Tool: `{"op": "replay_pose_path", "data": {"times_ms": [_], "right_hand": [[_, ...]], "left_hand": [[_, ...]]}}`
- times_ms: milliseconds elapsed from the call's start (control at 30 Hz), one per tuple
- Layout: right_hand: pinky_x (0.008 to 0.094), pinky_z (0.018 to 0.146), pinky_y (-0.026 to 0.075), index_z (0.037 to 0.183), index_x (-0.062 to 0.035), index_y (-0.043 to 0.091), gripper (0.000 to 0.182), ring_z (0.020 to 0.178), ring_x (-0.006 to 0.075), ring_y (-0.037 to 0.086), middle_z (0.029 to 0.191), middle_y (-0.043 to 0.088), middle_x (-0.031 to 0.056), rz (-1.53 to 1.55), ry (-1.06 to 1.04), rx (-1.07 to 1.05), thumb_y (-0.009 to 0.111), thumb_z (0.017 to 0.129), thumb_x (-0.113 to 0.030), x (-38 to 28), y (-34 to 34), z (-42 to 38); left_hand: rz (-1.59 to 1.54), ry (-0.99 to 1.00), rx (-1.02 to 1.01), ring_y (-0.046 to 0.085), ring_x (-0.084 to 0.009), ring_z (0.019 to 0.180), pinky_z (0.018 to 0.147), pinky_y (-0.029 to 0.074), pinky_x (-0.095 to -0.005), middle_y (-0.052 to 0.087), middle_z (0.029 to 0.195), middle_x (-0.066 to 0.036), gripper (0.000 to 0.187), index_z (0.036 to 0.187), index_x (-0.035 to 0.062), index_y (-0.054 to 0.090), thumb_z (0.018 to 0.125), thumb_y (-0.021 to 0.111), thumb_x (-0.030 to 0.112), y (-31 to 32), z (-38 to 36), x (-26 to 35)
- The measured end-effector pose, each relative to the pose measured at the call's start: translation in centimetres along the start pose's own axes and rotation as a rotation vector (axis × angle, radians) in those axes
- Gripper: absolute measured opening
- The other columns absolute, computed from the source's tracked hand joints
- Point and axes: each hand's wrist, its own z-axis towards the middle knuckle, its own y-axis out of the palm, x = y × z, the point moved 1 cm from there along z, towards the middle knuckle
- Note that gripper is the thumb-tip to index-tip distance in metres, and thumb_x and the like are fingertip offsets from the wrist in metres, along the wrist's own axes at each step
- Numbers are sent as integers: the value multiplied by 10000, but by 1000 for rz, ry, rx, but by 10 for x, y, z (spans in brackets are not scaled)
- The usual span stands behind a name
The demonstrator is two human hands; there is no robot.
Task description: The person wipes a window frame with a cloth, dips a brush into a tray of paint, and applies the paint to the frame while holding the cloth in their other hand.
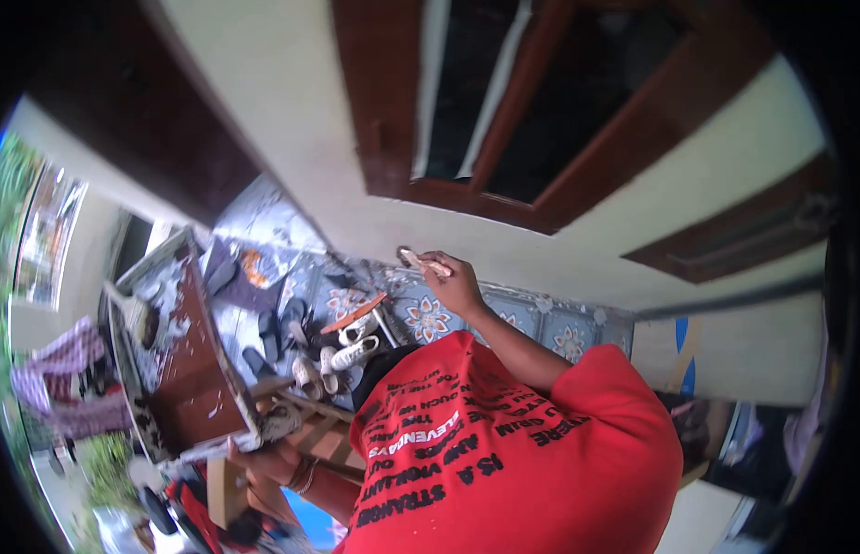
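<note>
My right hand (453, 284) is closed around the handle of a brush (414, 258), its dark bristle end pointing at the pale wall. My left hand (275, 463) is closed at the near corner of a shallow wooden box (197, 369), with fingers at its rim. The box has a brown inside with patches of whitish, flaking paint, and stands tilted. A second, wider brush (134, 317) with a pale handle lies at its far left side. My red shirt fills the lower middle of the view.
Several shoes (356, 353) and dark sandals (268, 334) lie on the blue flower-patterned tiles (425, 317). Brown window frames (541, 217) are set in the wall. A checked purple cloth (65, 379) hangs at left. Wooden slats (324, 436) are beside my left arm.
</note>
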Motion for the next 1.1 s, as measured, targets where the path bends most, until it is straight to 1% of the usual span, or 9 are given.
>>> {"op": "replay_pose_path", "data": {"times_ms": [67,133,267,400,533,700,833,867,1100], "right_hand": [[333,661,488,959,-20,599,200,736,306,623,831,630,156,208,-37,-198,550,783,-99,-41,30,11],[350,724,477,1016,-31,597,271,823,310,603,912,625,146,338,-266,-365,553,752,-72,-82,60,21],[349,766,468,1125,-71,580,442,886,284,565,1022,594,134,491,-647,-787,595,686,-25,-150,107,36],[375,716,462,1057,-106,598,378,828,256,531,792,542,82,435,-860,-1087,607,682,-59,-167,169,27],[355,722,462,941,-98,607,265,855,246,525,845,543,71,317,-1034,-1101,622,678,-78,-182,191,26],[361,764,451,990,-111,614,370,894,243,516,923,554,64,347,-1020,-1153,651,629,-36,-166,201,34],[358,808,434,992,-85,611,341,907,263,523,995,561,85,392,-761,-1182,598,658,-19,-124,193,53],[358,796,439,990,-79,615,315,906,264,526,999,565,91,347,-727,-1131,587,681,-28,-113,187,61],[273,621,443,977,-63,639,232,795,177,573,905,598,85,226,-304,-956,560,759,-62,-55,143,93]], "left_hand": [[-98,-119,-25,551,-323,963,864,434,-454,530,1109,-178,654,1217,-27,376,767,501,430,-8,-1,-4],[-66,112,165,549,-305,966,860,438,-441,526,1098,-173,585,1204,-10,393,763,516,355,-14,5,-20],[1,266,164,532,-244,1018,882,434,-384,523,1149,-82,522,1235,63,403,762,540,236,21,-6,-30],[-89,225,231,501,-234,1066,921,403,-371,500,1150,-93,513,1225,49,394,748,540,168,40,-13,-34],[-127,107,249,520,-235,1043,918,404,-370,530,1128,-102,489,1205,16,414,773,517,221,49,-13,-47],[-206,98,376,533,-232,1016,904,411,-369,550,1099,-108,425,1157,5,466,790,491,218,30,1,-76],[-227,60,272,549,-247,982,896,419,-381,570,1070,-106,433,1142,13,491,772,466,237,4,13,-103],[-224,79,413,547,-248,984,896,419,-381,572,1069,-110,421,1125,14,503,767,453,228,3,17,-108],[-256,214,313,538,-240,1002,890,425,-375,575,1068,-92,385,1091,25,527,776,437,228,4,27,-94]]}}
